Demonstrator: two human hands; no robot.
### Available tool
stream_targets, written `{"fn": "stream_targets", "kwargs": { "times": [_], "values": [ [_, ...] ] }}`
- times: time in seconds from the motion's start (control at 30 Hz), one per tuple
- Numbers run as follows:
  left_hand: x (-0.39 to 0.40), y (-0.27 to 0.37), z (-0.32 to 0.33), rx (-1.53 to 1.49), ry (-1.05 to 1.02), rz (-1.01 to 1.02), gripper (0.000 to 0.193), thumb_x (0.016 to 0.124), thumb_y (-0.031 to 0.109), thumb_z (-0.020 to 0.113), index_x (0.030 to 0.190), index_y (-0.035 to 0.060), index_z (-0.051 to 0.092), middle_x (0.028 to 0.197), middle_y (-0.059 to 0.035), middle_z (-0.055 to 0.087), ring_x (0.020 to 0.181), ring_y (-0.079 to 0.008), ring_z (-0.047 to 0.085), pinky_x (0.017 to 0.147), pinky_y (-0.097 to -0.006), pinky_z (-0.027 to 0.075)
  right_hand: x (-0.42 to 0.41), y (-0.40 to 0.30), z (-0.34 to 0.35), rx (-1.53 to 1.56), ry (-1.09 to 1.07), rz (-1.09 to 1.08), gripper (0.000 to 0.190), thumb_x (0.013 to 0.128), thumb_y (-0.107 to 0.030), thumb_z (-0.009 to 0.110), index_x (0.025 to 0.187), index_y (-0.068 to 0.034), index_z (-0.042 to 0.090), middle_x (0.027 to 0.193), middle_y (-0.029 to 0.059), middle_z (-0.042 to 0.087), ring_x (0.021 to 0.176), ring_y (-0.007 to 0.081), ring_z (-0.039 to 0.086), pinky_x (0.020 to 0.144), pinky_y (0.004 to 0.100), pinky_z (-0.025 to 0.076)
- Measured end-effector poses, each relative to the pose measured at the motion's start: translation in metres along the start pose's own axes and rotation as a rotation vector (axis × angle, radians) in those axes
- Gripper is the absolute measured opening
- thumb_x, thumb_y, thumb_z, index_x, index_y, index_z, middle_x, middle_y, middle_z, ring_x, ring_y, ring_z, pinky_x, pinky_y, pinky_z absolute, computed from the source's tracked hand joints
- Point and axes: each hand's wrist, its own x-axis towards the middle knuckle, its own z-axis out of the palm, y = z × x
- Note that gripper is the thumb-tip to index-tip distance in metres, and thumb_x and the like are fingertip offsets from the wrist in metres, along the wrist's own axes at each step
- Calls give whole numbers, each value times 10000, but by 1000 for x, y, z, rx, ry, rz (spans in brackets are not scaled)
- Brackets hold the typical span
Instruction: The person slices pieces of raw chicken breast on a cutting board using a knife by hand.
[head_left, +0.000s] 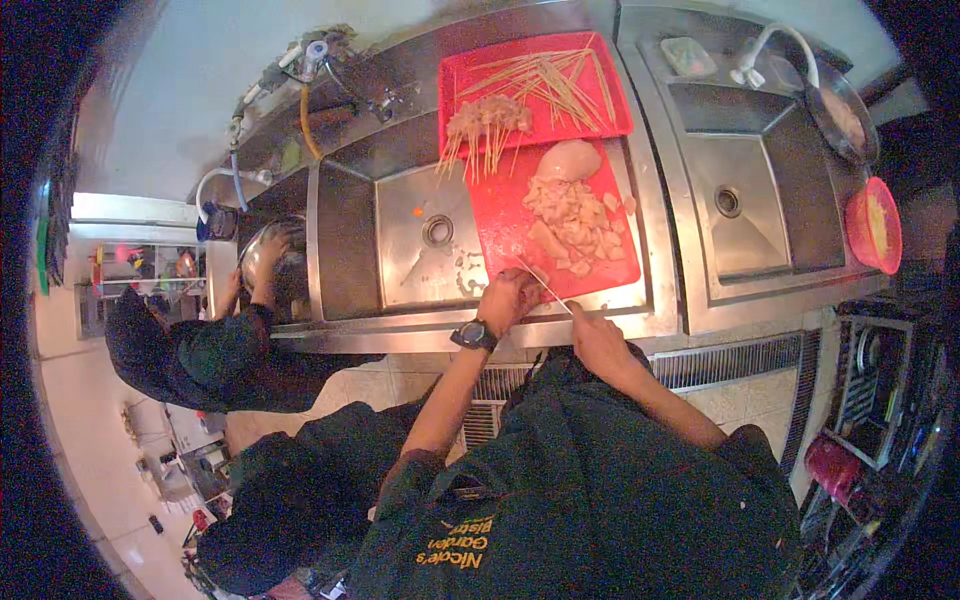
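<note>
My right hand (602, 343) grips a knife (553, 295), its thin blade slanting to the upper left over the red cutting board (506, 214). Beside the blade, my left hand (510, 296), with a watch on its wrist, holds a small piece of raw meat (538, 274) at the board's near edge. Farther up the board lie a heap of cut raw meat, likely chicken (574, 217), and a larger uncut piece (568, 160). Behind the board, a red tray (621, 90) carries loose wooden skewers (555, 79) and a cluster of skewered meat (487, 118).
The board rests over the right part of a steel sink (409, 262). At left, another person's hands (270, 255) work in a metal bowl (259, 236). On the right are a second sink (739, 240), a pink basket (870, 225), a pan (836, 112) and a white faucet (787, 34).
</note>
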Motion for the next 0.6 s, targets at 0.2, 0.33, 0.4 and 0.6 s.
{"fn": "stream_targets", "kwargs": {
  "times": [0.2,0.33,0.4,0.6],
  "values": [
    [0,-1,1,90,-22,-3,245,751,131,690,988,70,706,970,-145,677,901,-339,646,808,-415,544,49,1,26,77,81,-53,388,880,-107,508,1253,-10,471,780,236,641,784,444,630,699,562,490],
    [-13,-5,5,137,84,69,290,763,153,714,1032,50,682,998,-162,671,940,-348,641,860,-424,522,89,-19,30,45,154,-150,326,869,-104,525,1175,3,499,771,242,638,779,448,631,697,558,483],
    [-20,-7,7,136,150,80,303,773,164,719,1048,43,673,1010,-166,671,952,-350,640,875,-427,514,93,-22,29,2,181,-201,318,865,-101,528,1165,1,501,761,245,637,781,450,632,700,558,483],
    [-35,-3,11,-25,188,-73,277,806,183,714,1038,40,668,1013,-158,675,939,-341,646,840,-419,526,50,-26,-4,2,97,-177,364,864,-94,525,1215,-2,497,736,250,637,781,442,643,727,555,484]
  ]
}}
